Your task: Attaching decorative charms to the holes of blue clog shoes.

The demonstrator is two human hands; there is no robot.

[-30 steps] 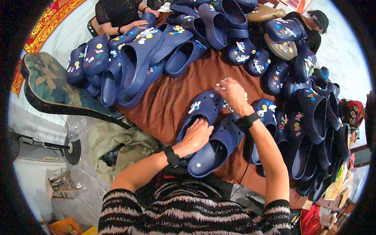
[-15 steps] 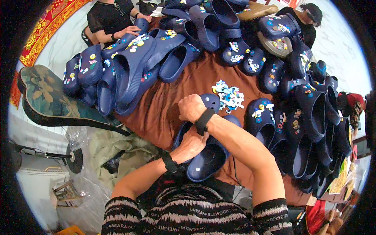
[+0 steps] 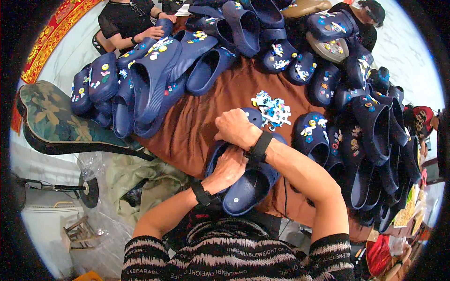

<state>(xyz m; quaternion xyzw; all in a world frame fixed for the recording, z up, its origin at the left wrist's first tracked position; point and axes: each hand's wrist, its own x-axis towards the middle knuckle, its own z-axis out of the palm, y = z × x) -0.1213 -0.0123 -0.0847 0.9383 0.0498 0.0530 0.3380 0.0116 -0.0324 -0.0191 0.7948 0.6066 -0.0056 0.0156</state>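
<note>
A navy clog (image 3: 253, 116) lies in front of me, its holed toe pointing away and largely covered by my hands. My right hand (image 3: 237, 129) is curled over its upper, knuckles raised; whatever the fingers pinch is hidden. Below it, my left hand (image 3: 226, 167) reaches into the clog's opening, with its fingers out of sight beneath the right wrist. A second navy clog (image 3: 249, 189) rests close by on the right, heel toward me. Just beyond the toe sits a pile of blue, white and yellow shoe charms (image 3: 273, 110).
Charm-covered navy clogs are heaped at the left (image 3: 157, 70) and right (image 3: 370, 126) of the brown cloth (image 3: 187, 124). A camouflage-patterned padded seat (image 3: 61, 117) stands at the left. Across the table, one person (image 3: 129, 23) holds a clog; another person (image 3: 368, 23) sits at far right.
My right wrist has shifted slightly right, and its hand has turned over the clog. The left hand has slid a little farther forward. The whole view has tilted slightly.
</note>
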